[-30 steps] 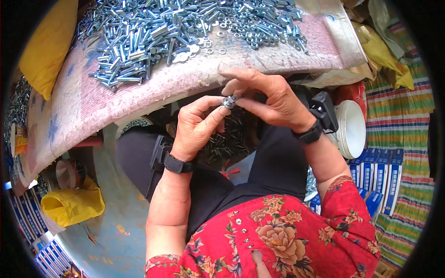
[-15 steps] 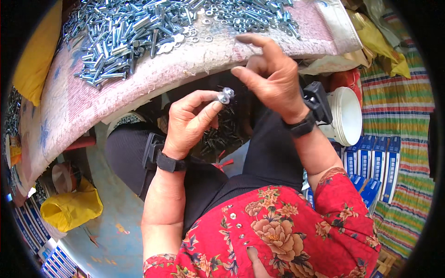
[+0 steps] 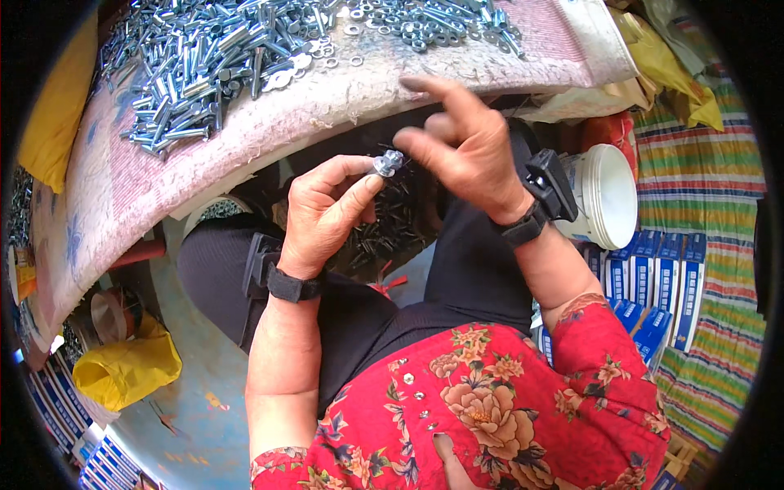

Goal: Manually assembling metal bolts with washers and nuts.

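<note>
My left hand (image 3: 317, 214) pinches a small cluster of shiny metal fasteners (image 3: 388, 163) between thumb and fingertips, just off the table's near edge. Nuts and washers seem to be among them, but the pieces are too small to tell apart fully. To the right hovers my right hand (image 3: 472, 155), slightly blurred, its forefinger stretched out and its thumb apart, with nothing seen in it. Its thumb points at the fasteners. Beyond both hands lies a heap of silvery bolts and sleeves (image 3: 204, 69), with loose washers and nuts (image 3: 420, 37) at its right.
A worn pinkish cloth covers the curved table (image 3: 327, 106). On the right stand a white bucket (image 3: 612, 196) and stacked blue-and-white boxes (image 3: 653, 278). A yellow bag (image 3: 131, 367) sits at lower left. Dark bolts (image 3: 384, 233) lie below, between my knees.
My right hand has shifted slightly left, and its thumb has come closer to the fasteners. My left hand keeps its pinch on them. The whole view has drifted a little.
</note>
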`<state>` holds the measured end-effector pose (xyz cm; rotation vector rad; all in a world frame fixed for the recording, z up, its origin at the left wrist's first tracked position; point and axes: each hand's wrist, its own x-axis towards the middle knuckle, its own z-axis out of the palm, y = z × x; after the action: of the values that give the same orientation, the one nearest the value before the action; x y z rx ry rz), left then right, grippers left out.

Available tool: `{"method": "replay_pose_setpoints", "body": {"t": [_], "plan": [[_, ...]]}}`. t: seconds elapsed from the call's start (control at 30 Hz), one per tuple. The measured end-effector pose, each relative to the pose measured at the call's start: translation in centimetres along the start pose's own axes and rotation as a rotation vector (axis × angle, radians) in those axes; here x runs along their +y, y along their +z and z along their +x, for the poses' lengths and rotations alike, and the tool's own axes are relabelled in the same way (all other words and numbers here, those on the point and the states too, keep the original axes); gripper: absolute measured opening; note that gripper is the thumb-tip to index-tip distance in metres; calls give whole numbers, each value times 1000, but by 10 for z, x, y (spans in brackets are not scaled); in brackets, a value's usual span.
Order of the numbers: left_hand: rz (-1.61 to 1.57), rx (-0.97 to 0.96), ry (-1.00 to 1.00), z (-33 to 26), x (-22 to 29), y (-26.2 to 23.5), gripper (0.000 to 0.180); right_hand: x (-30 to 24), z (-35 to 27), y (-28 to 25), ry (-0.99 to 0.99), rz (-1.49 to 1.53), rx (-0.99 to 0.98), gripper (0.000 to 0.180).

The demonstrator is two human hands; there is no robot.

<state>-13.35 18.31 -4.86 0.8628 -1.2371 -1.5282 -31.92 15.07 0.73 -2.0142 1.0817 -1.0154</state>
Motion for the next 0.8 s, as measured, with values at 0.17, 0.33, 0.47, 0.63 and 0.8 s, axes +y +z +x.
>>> {"method": "replay_pose_setpoints", "body": {"t": [0.17, 0.33, 0.47, 0.63, 0.8], "plan": [[7, -7, -3, 1, 3, 1, 19, 4, 0, 12, -44, 249, 145, 50], [45, -5, 3, 0, 0, 0, 19, 1, -3, -8, 205, -2, -41, 66], [27, -6, -7, 1, 0, 1, 18, -1, -6, 7, 13, 160, -68, 51], [17, 14, 2, 2, -1, 2, 17, 9, -4, 0, 77, 52, -116, 33], [60, 5, -55, 1, 3, 2, 14, 16, -5, 11, -180, -35, -160, 14]]}}
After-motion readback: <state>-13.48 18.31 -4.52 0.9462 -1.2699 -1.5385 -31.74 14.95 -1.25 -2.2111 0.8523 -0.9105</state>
